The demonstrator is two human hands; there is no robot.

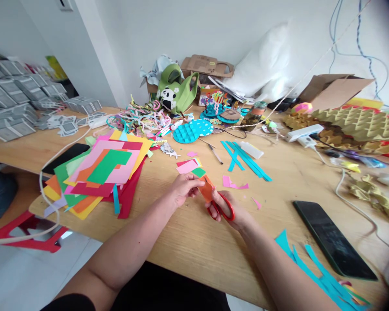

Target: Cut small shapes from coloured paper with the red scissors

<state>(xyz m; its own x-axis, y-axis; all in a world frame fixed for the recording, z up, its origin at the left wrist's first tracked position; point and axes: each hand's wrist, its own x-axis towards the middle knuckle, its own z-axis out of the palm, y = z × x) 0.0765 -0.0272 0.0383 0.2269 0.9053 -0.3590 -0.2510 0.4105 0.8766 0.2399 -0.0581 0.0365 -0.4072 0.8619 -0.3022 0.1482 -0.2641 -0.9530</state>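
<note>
My left hand (185, 188) pinches an orange piece of paper (206, 186) by its upper left side. In my right hand (231, 208) is a pair of scissors with red handles (227, 209), fingers through the loops. The blades lie at the orange paper and are mostly hidden by it, so their opening does not show. Just beyond my left hand rest small cut pieces of pink paper (187, 166) and green paper (199, 172). Pink paper scraps (234, 183) lie to the right of the scissors.
Left stands a pile of coloured paper (108, 166). Blue paper strips (246, 160), a white glue bottle (251, 150) and a pen (215, 154) lie ahead. A phone (333, 239) and more blue strips (320, 272) are at right. A white cable (45, 181) crosses the left edge.
</note>
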